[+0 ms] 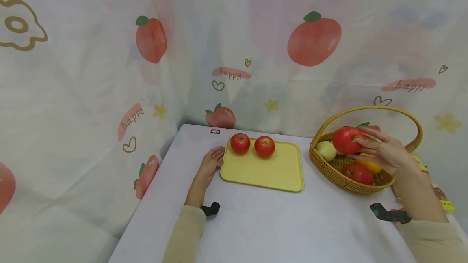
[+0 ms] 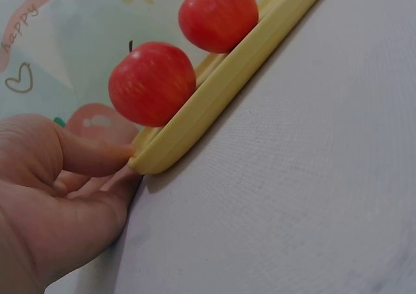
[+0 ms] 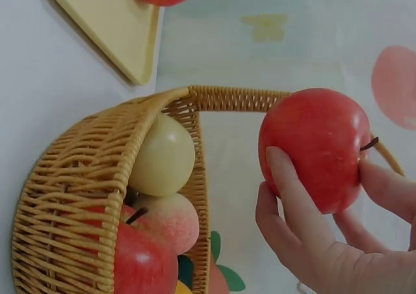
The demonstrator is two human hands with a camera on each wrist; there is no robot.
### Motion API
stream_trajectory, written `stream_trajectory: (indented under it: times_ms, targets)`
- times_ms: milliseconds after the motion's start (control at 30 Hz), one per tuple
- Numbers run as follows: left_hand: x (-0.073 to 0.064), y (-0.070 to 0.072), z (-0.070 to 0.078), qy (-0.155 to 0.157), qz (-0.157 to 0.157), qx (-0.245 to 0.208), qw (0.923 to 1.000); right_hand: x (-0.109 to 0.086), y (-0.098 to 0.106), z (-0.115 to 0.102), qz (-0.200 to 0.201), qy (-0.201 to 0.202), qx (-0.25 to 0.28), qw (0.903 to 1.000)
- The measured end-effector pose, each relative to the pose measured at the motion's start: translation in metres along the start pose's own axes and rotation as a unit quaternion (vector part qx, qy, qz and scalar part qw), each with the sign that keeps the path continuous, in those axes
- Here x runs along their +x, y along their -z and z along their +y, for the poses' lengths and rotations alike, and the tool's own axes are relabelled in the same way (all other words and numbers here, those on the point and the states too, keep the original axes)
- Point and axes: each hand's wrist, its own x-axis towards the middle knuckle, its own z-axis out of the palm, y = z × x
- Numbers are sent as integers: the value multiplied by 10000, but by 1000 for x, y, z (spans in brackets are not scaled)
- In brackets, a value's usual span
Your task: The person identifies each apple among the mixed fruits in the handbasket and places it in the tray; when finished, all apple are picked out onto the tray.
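A red apple (image 3: 315, 147) is gripped by my right hand (image 1: 388, 152), fingers and thumb around it, above the wicker basket (image 1: 330, 173). Inside the basket show another red apple (image 1: 359, 173), a pale yellow-green round fruit (image 3: 162, 156), a pinkish peach (image 3: 170, 222) and a yellow fruit (image 1: 370, 164), partly covered by my hand in the head view. On the left, my left hand (image 1: 211, 161) pinches the edge of a yellow tray (image 1: 261, 173) between thumb and fingers. Two red apples (image 1: 240, 143) (image 1: 265, 146) sit side by side along the tray's far edge.
The basket's tall arched handle (image 1: 417, 129) rises around my right hand. Yellow and brown packaging (image 1: 438, 196) lies right of the basket, partly behind my right arm. A small blue and red label (image 1: 215, 132) is near the table's back edge. Printed cloth (image 1: 256, 92) hangs behind the table.
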Motion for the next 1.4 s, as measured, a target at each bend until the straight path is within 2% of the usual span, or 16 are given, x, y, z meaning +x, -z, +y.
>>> stream_trajectory:
  times_ms: [133, 433, 667, 967, 1267, 1400]
  targets:
    - [-1, 0, 0, 0, 12, 17, 10000, -1, -11, 2, 103, -3, -201, 9997]
    - [0, -1, 1, 47, 73, -40, 10000, -2, -34, 7, -360, 496, -718, 9955]
    - [0, 2, -1, -155, -98, 10, 9998, -1, -53, 7, -481, 662, -1014, 9915]
    - [2, 4, -1, -124, -114, -4, 9999, 1, -76, 10, -361, 609, -1265, 9894]
    - [0, 1, 0, -90, -93, -68, 9999, 6, -91, 16, -707, 741, -1268, 9866]
    - [0, 1, -1, -132, -85, -15, 9999, 11, -99, 20, -657, 597, -1587, 9833]
